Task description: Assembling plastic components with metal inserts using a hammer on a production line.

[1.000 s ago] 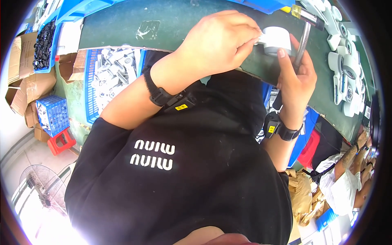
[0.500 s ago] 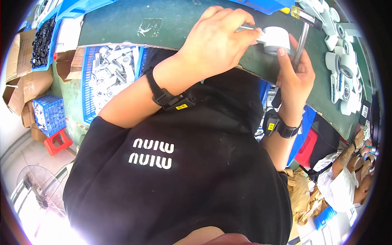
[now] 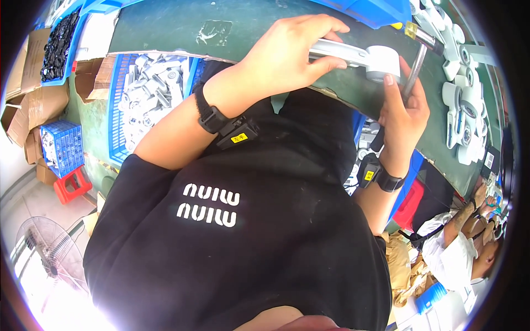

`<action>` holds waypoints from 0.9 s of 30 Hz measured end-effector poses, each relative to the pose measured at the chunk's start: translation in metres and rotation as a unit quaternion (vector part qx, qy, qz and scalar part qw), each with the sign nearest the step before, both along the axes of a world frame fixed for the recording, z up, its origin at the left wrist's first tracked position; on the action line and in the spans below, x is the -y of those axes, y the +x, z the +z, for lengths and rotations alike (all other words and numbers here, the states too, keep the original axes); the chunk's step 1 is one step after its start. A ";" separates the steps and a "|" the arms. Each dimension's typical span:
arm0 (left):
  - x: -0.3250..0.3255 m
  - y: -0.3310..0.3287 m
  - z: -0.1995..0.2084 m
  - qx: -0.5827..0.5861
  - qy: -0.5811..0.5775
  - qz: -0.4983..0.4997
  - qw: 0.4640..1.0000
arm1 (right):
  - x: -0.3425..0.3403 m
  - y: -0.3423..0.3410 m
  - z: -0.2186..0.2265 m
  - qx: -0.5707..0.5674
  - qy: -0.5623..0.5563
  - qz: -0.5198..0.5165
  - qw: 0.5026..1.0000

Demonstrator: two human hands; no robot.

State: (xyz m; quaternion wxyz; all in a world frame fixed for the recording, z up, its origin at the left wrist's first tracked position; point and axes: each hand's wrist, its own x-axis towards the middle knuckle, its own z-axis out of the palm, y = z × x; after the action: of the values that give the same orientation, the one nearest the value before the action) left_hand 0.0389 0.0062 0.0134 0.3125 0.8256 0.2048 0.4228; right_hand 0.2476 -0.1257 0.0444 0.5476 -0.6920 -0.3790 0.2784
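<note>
My left hand (image 3: 301,52) is closed round the narrow arm of a white plastic part (image 3: 382,60). The part's arm points left and its round drum-shaped end points right. My right hand (image 3: 406,110) grips a hammer (image 3: 414,74) with a steel shaft and a dark lower grip. Its thumb also rests against the near side of the drum end. The hammer's head, with one clear yellow end and one dark end, sits to the upper right of the drum. Some fingers of my right hand are hidden behind the part and the shaft.
Many similar white parts (image 3: 464,110) lie on the green bench (image 3: 160,33) at the right. A blue crate (image 3: 115,127) of white pieces stands below its edge, left. Another blue tray (image 3: 375,12) is at the far side; a tray of black pieces (image 3: 59,47) stands far left. A person (image 3: 450,248) works at right.
My left hand has gone from a pinch beside the drum to a hold on the part's arm, which now shows more. The part and hammer have shifted slightly right and down in view.
</note>
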 end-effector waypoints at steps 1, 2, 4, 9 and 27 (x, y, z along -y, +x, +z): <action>-0.001 -0.001 0.000 0.001 0.000 0.002 1.000 | 0.000 0.000 0.000 0.001 0.000 0.002 1.000; -0.003 -0.003 0.000 -0.001 -0.006 -0.009 1.000 | 0.001 0.001 0.000 -0.001 0.001 0.004 1.000; -0.003 -0.005 0.002 -0.001 -0.011 -0.019 1.000 | 0.001 0.001 0.000 -0.002 0.003 0.008 1.000; -0.002 -0.005 0.001 -0.004 -0.055 0.006 0.998 | 0.013 0.000 -0.006 -0.019 0.086 0.015 0.996; 0.002 -0.007 -0.004 0.021 -0.082 0.021 0.996 | 0.038 -0.039 0.022 0.417 -0.041 0.155 0.895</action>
State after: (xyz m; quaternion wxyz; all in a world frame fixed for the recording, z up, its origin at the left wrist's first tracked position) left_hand 0.0321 0.0041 0.0096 0.3749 0.7835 0.2491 0.4285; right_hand 0.2090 -0.1636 0.0661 0.2601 -0.6989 -0.6634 0.0609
